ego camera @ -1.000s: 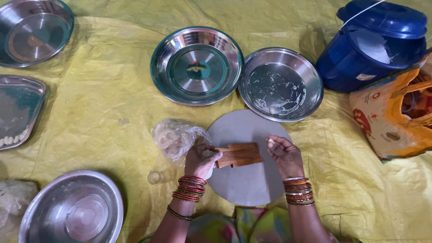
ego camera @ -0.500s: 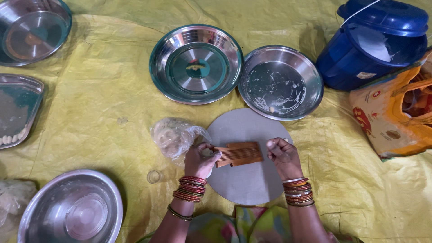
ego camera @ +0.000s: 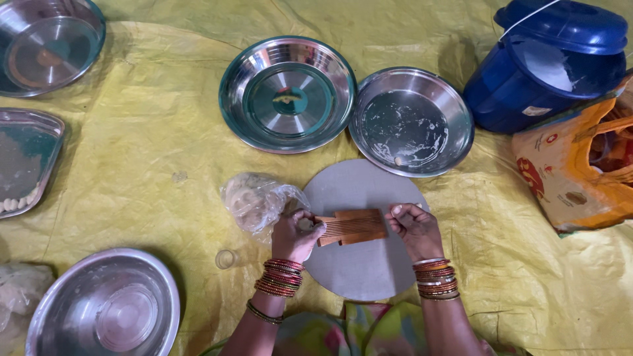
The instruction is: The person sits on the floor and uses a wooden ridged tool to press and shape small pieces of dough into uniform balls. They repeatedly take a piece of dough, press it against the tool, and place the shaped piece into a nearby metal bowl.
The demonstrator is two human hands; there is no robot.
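A small ridged wooden board (ego camera: 353,227) lies on a round grey slab (ego camera: 359,264) on the yellow sheet. My left hand (ego camera: 295,236) grips the board's left end and pinches a small pale lump of dough at its edge. My right hand (ego camera: 413,227) has its fingers curled against the board's right end. Both wrists wear stacks of red and gold bangles. A clear plastic bag of dough (ego camera: 257,200) sits just left of my left hand.
Two round steel plates (ego camera: 288,93) (ego camera: 411,121) lie beyond the slab. More steel bowls sit at the top left (ego camera: 46,43) and bottom left (ego camera: 109,310), with a steel tray (ego camera: 26,161) at the left edge. A blue lidded bucket (ego camera: 547,62) and orange bag (ego camera: 580,165) stand right. A small clear cup (ego camera: 225,259) is near.
Both hands and the ridged board stay in nearly the same place on the slab; only slight shifts of the fingers show.
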